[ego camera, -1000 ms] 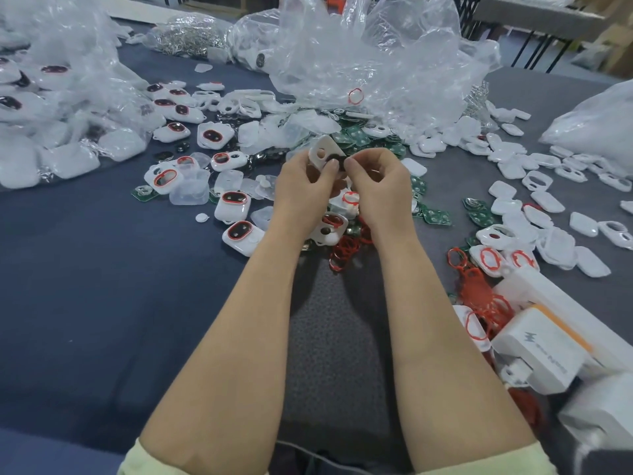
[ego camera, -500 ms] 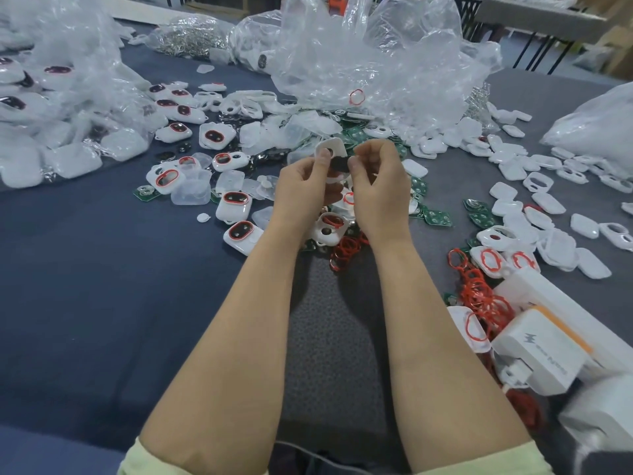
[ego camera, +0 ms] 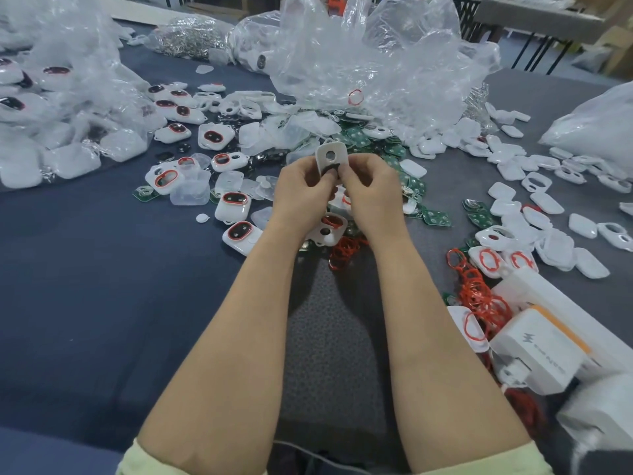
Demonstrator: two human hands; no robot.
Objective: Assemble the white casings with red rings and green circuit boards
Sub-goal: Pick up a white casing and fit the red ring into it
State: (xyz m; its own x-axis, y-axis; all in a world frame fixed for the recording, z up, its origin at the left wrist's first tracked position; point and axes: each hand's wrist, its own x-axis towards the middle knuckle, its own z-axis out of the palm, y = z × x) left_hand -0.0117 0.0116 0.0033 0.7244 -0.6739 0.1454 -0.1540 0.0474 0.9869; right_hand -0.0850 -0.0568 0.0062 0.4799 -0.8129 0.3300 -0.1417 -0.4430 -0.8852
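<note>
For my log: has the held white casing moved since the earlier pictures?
No, hardly: the white casing stays equally far below the red ring in the bag, only turned toward the camera.

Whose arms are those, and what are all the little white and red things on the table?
No machine here: those are a person's two arms, seen from a camera worn on their head, looking down. The left hand and right hand together pinch one white casing with a round hole in it. On the dark table lie many more casings, some already fitted with red rings, a heap of loose red rings, green circuit boards and crumpled clear plastic bags.
</note>
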